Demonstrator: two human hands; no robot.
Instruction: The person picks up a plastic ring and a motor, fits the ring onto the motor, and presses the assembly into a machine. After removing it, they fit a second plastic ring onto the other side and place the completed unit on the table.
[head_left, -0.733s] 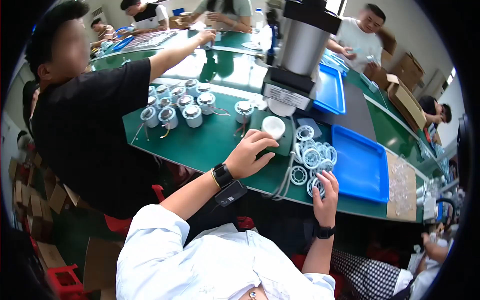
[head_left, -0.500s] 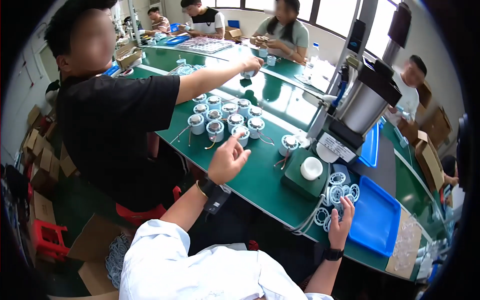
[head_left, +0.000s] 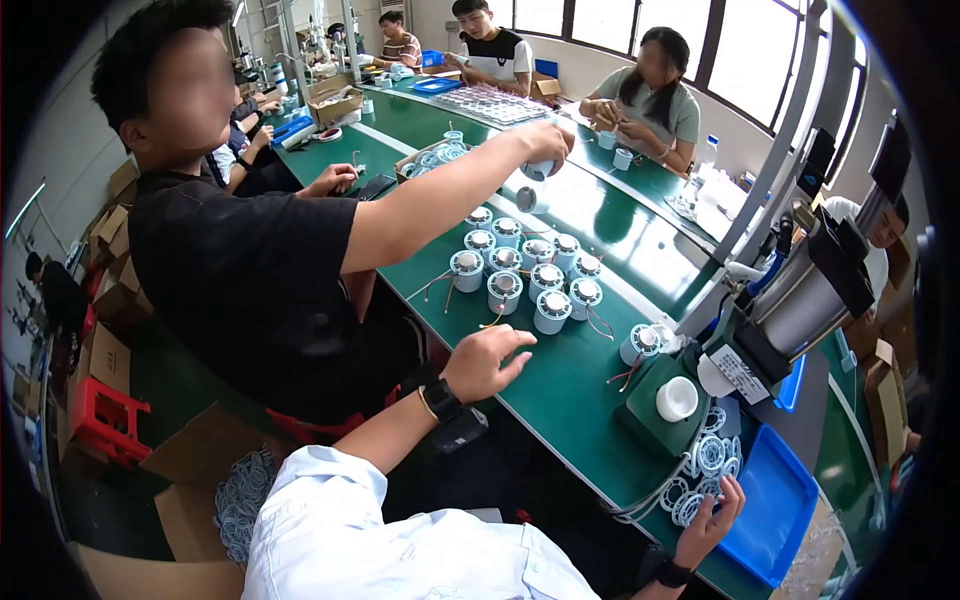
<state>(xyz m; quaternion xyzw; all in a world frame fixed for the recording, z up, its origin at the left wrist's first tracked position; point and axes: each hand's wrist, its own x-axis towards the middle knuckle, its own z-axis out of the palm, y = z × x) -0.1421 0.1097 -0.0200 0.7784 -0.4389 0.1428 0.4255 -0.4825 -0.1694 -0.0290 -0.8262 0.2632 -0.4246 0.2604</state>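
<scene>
My left hand (head_left: 487, 362) hovers at the near table edge with its fingers apart, holding nothing. Just beyond its fingertips stands a cluster of pale blue cylindrical motor units (head_left: 552, 311) with slotted ring tops, metal centres and thin wires. My right hand (head_left: 712, 520) is open too, its fingers raised beside a pile of pale slotted plastic rings (head_left: 711, 455). Between my hands, a press (head_left: 815, 285) has a green base with a round white holder (head_left: 677, 399). One more motor unit (head_left: 640, 344) stands left of that base.
At my left, a co-worker's hand (head_left: 548, 146) grips a pale cylinder above the cluster. A blue tray (head_left: 770, 510) lies at the right. Cables (head_left: 640, 512) hang at the near table edge. An open carton of grey rings (head_left: 243, 500) sits on the floor at left.
The view has turned left, so the table things appear farther right. My left hand has drawn back from the front motor unit. The co-worker's hand still holds a cylinder over the table.
</scene>
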